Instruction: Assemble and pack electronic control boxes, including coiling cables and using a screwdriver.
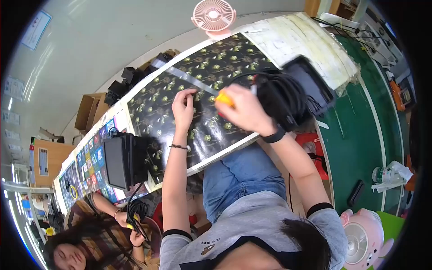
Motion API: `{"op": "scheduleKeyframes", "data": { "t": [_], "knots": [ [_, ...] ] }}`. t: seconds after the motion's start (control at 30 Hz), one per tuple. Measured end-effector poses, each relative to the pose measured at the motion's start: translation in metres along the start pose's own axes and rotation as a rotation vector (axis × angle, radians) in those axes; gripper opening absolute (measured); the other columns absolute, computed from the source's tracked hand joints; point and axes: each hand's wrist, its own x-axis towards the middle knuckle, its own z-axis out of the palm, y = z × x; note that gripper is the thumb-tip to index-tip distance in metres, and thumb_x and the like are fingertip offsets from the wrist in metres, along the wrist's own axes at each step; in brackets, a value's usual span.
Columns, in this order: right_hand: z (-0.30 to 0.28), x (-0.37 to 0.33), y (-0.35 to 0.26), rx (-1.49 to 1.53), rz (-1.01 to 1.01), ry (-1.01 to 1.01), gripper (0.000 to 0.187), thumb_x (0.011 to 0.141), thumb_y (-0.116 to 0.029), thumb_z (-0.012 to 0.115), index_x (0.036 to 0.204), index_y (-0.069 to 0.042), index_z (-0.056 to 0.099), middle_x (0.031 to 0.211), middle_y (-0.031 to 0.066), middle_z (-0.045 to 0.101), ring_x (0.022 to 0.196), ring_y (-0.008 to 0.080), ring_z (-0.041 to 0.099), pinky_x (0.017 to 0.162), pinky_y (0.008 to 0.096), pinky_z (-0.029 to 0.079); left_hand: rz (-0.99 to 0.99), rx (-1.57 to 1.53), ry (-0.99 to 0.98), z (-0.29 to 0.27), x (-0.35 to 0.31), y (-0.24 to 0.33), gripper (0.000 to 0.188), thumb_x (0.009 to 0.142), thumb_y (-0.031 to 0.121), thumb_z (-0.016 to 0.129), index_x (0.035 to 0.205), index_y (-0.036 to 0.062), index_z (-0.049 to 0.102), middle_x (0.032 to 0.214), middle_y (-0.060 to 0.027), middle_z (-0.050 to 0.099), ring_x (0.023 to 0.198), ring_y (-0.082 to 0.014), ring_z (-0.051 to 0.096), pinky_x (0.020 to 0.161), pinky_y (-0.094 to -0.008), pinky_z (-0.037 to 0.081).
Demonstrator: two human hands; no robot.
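My right hand [245, 109], smeared by motion, is closed around a yellow-orange object [225, 98] over the table. From this object a long pale strip [191, 81] reaches toward the far left; its kind is unclear. My left hand [183, 108] is raised over the dark patterned mat [209, 121], fingers curled in; whatever they may hold is hidden. Just right of my right hand lies a bundle of coiled black cable [283, 96]. Beside it rests a black framed device [310, 81], resembling a screen.
Another black screen-like device [123, 159] stands at the table's left. A co-worker [105, 225] at lower left holds coiled black cable [137, 213]. A pink fan [213, 18] stands at the far edge, and a cardboard box [89, 112] sits beyond it on the left.
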Motion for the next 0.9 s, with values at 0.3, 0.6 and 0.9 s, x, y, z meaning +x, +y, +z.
{"op": "scheduleKeyframes", "data": {
  "t": [0.3,0.6,0.9],
  "knots": [
    [0.057,-0.016,-0.063,0.353,-0.254,-0.569,0.030,0.089,-0.027,0.062,0.095,0.003,0.062,0.088,0.0199,0.064,0.079,0.0371,0.063,0.073,0.0414,0.051,-0.270,-0.750,0.051,-0.026,0.006,-0.047,0.030,0.100,0.019,0.049,0.125,0.0045,0.058,0.120,-0.0055,0.059,0.102,-0.0105,0.055,0.089,-0.0244,0.045],
    [-0.013,0.029,-0.009,0.587,0.225,0.030,0.030,0.099,-0.029,0.053,0.102,-0.002,0.065,0.079,-0.0003,0.061,0.065,0.0042,0.054,0.056,0.0195,0.044,-0.414,-0.680,0.047,-0.073,-0.012,0.002,0.063,0.092,0.020,0.058,0.147,0.0028,0.031,0.148,-0.0170,0.036,0.136,-0.0248,0.035,0.112,-0.0342,0.028],
    [0.037,0.080,0.123,0.660,0.434,0.044,0.042,0.101,-0.039,0.049,0.117,-0.001,0.059,0.114,0.0047,0.063,0.099,0.0101,0.057,0.084,0.0282,0.050,-0.188,-0.734,-0.030,-0.074,-0.015,0.012,0.067,0.086,0.000,0.053,0.148,-0.0014,0.029,0.151,-0.0150,0.035,0.138,-0.0217,0.036,0.112,-0.0325,0.029]
  ]
}}
